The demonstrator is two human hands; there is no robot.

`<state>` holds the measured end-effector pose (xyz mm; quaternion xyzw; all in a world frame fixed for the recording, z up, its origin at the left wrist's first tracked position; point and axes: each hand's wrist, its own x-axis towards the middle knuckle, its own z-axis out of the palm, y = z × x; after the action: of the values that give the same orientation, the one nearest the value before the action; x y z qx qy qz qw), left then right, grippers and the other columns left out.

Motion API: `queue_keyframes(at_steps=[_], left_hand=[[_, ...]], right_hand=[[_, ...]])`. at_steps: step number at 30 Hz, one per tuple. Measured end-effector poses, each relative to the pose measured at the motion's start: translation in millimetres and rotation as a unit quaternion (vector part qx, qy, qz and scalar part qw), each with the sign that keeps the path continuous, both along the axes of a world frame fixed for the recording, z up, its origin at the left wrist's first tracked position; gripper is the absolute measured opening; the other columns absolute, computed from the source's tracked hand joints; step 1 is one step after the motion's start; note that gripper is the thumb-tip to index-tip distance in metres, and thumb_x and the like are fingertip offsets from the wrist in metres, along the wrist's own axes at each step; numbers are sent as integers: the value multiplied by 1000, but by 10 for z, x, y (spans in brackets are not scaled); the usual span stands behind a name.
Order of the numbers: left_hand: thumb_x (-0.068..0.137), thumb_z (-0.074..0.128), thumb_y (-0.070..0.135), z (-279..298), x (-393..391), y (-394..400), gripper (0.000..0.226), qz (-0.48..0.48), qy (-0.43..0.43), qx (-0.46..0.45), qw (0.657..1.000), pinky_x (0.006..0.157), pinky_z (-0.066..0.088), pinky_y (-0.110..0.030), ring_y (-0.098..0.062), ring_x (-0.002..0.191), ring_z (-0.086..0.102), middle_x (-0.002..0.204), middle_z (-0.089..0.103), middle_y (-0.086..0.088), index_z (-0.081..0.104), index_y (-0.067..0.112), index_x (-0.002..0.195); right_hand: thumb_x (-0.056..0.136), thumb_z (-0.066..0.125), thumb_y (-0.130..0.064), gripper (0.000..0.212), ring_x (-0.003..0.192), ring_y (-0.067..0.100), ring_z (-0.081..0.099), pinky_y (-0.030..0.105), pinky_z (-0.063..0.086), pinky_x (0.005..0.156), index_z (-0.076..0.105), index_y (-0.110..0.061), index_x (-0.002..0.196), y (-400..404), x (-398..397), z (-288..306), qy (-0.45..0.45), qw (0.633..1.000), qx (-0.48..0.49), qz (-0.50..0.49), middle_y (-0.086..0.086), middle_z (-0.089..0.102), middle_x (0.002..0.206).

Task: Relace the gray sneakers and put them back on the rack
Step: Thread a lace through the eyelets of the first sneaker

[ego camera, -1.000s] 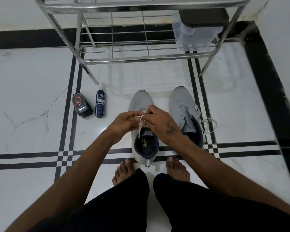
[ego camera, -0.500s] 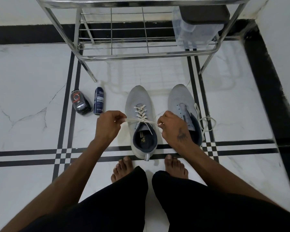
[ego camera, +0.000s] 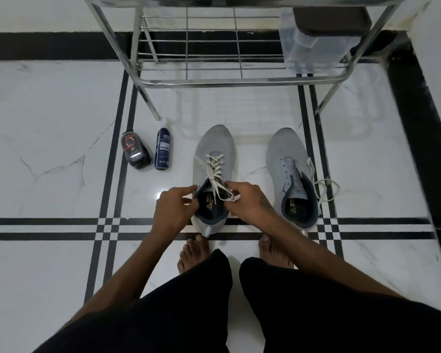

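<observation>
White marble floor [ego camera: 49, 103] with black inlay lines, steel shoe rack [ego camera: 237, 81] straight ahead against the wall. Both gray sneakers sit on the floor between my bare feet and the rack, toes toward it. Left sneaker [ego camera: 214, 159] is laced up to the top eyelets; right sneaker [ego camera: 288, 169] has bare eyelets, its lace [ego camera: 325, 183] lying loose on the floor along its outer side. My left hand [ego camera: 175, 210] has fingers curled onto the collar at the left sneaker's opening, gripping it. My right hand [ego camera: 247, 200] is at the other side of the collar, fingers curled where the white lace ends [ego camera: 223, 191] drape into the opening; looks like a pinch on the lace, can't confirm it. Step, as I read it: finishing off sneaker one, tucking or tying the ends. Next: secure those ends without loosening the crossings, then thread the second sneaker, then both onto the rack's lower shelf. Hard to see: fingertips hide the contact points and any knot; rack's top is cut off by the frame edge; a clear plastic container [ego camera: 313, 47] with a dark lid sits on the shelf's right end, contents unreadable. A black polish bottle [ego camera: 135, 154] and blue spray can [ego camera: 163, 149] lie left of the sneakers, labels too small to read.
</observation>
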<state>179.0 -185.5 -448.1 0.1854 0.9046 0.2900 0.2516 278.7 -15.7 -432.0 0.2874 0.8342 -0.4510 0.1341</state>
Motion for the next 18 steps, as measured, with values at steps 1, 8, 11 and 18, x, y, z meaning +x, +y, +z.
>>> queue_keyframes(at_steps=[1, 8, 11, 18], left_hand=[[85, 68, 16, 7, -60, -46, 39, 2, 0, -6, 1000, 75, 50, -23, -13, 92, 73, 111, 74, -2, 70, 23, 123], [86, 68, 16, -14, -309, -323, 41, 18, 7, -33, 999, 82, 56, -33, -15, 95, 72, 112, 74, -4, 68, 23, 127], [87, 68, 16, -33, -356, -375, 40, 17, 10, -34, 999, 82, 57, -34, -16, 95, 72, 113, 73, -4, 67, 23, 127], [87, 67, 31, 111, -259, -239, 36, 6, 173, -13, 985, 82, 53, -37, -19, 99, 64, 117, 66, 3, 64, 25, 122]], right_hand=[[85, 65, -9, 41, 87, 22, 68, 32, 56, 82, 65, -16, 126, -53, -56, -7, 5, 1000, -5, -2, 3, 72, 105], [81, 64, -9, 43, 88, 22, 67, 35, 56, 81, 67, -18, 123, -302, -386, -76, 28, 999, -10, 12, 2, 73, 99], [82, 63, -12, 42, 89, 25, 67, 36, 56, 82, 65, -20, 123, -349, -444, -100, 27, 999, -3, 24, 3, 72, 103], [93, 62, -31, 38, 94, 15, 65, 29, 52, 84, 60, -22, 130, -38, -227, 100, 61, 997, 30, -27, -3, 64, 118]])
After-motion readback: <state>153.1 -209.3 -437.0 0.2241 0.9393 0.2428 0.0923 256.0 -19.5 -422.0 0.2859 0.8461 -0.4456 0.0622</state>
